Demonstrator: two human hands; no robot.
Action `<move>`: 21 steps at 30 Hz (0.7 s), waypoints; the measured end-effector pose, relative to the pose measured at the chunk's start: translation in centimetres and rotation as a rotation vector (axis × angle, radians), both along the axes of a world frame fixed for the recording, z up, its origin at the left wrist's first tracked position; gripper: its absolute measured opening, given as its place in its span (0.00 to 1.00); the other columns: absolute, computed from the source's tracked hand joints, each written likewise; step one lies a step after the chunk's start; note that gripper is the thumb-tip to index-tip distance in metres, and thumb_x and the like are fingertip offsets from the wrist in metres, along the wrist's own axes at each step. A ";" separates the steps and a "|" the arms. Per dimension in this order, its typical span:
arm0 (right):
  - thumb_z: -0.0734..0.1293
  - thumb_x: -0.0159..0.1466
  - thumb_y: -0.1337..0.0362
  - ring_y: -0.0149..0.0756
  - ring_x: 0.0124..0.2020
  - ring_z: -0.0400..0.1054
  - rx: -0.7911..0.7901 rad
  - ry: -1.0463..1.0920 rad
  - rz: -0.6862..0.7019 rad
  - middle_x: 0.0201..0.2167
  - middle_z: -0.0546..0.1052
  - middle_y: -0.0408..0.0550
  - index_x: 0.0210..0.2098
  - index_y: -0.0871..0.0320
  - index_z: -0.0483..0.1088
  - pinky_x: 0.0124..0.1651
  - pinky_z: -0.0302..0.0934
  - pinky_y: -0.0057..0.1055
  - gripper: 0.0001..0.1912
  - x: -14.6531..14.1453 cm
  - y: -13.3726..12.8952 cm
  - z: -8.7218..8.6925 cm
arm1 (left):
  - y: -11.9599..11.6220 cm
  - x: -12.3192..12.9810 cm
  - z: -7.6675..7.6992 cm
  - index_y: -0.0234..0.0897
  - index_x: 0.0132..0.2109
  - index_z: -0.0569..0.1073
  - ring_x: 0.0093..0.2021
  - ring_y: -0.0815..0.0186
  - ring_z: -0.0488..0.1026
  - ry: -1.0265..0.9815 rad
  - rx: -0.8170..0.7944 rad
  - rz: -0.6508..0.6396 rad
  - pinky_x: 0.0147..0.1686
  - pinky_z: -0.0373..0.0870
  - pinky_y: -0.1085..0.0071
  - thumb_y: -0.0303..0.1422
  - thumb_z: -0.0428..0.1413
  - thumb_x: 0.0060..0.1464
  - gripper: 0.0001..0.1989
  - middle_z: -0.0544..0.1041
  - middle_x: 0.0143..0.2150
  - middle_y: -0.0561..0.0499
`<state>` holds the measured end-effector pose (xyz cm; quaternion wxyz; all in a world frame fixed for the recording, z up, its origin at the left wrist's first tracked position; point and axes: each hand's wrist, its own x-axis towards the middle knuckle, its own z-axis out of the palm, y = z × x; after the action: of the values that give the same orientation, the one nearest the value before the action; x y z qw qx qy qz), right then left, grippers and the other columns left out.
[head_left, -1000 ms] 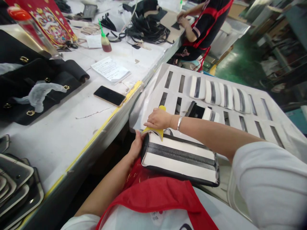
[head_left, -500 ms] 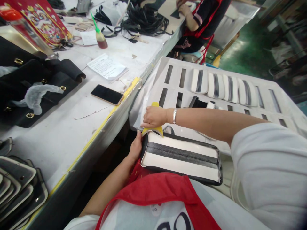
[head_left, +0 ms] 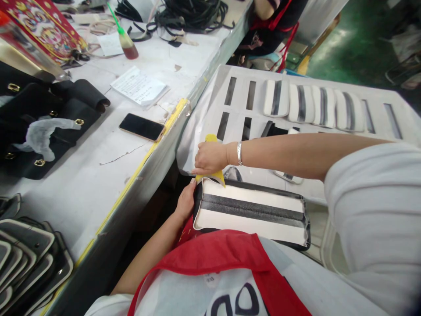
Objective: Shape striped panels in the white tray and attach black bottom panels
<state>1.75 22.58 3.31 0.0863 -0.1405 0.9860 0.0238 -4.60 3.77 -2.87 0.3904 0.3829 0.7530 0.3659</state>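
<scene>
My right hand (head_left: 211, 157) is closed around a yellow plastic scraper (head_left: 211, 139). Its wide curved end rests against the upper left corner of a black bag body (head_left: 251, 213). This bag body lies across my lap, its white lining side up, with a dark band running along the middle. At its left end my left hand (head_left: 186, 200) grips the edge, thumb up close to the scraper; the other fingers are mostly hidden beneath.
A slotted white board (head_left: 237, 83) holds several white padded pieces (head_left: 301, 103) beyond my right arm. Left, on the workbench, are a phone (head_left: 142, 127), notepad (head_left: 139, 86), glue bottle (head_left: 127, 46), black bags (head_left: 70, 125) and stacked black panels (head_left: 29, 250). Another person (head_left: 276, 30) sits ahead.
The camera view has shifted slightly, with the bench and board sliding in the picture. Both hands keep their holds, and the scraper stays at the same corner.
</scene>
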 end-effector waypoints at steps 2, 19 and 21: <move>0.48 0.70 0.52 0.35 0.27 0.66 -0.009 0.007 -0.033 0.28 0.78 0.52 0.31 0.61 0.76 0.34 0.45 0.35 0.32 0.4 -0.1 -0.2 | 0.1 0.1 0.3 0.32 0.49 0.74 0.56 0.59 0.68 0.005 -0.028 0.012 0.59 0.60 0.63 0.33 0.39 0.63 0.21 0.76 0.51 0.46; 0.48 0.70 0.53 0.37 0.29 0.67 -0.092 0.077 0.004 0.29 0.78 0.52 0.29 0.61 0.75 0.37 0.46 0.36 0.31 1.0 0.4 -0.9 | 0.1 0.6 0.9 0.35 0.36 0.74 0.45 0.58 0.72 -0.065 0.009 -0.015 0.48 0.68 0.65 0.45 0.35 0.63 0.27 0.78 0.37 0.45; 0.48 0.70 0.53 0.37 0.30 0.67 -0.114 0.062 0.001 0.30 0.78 0.53 0.29 0.61 0.75 0.37 0.46 0.36 0.31 0.9 0.5 -1.1 | 0.1 0.6 0.9 0.35 0.35 0.74 0.45 0.58 0.72 -0.078 0.002 -0.009 0.47 0.68 0.65 0.47 0.36 0.62 0.28 0.78 0.36 0.46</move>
<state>2.66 23.10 2.25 0.0476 -0.1447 0.9879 -0.0279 -4.01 3.86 -1.93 0.4209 0.3722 0.7351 0.3795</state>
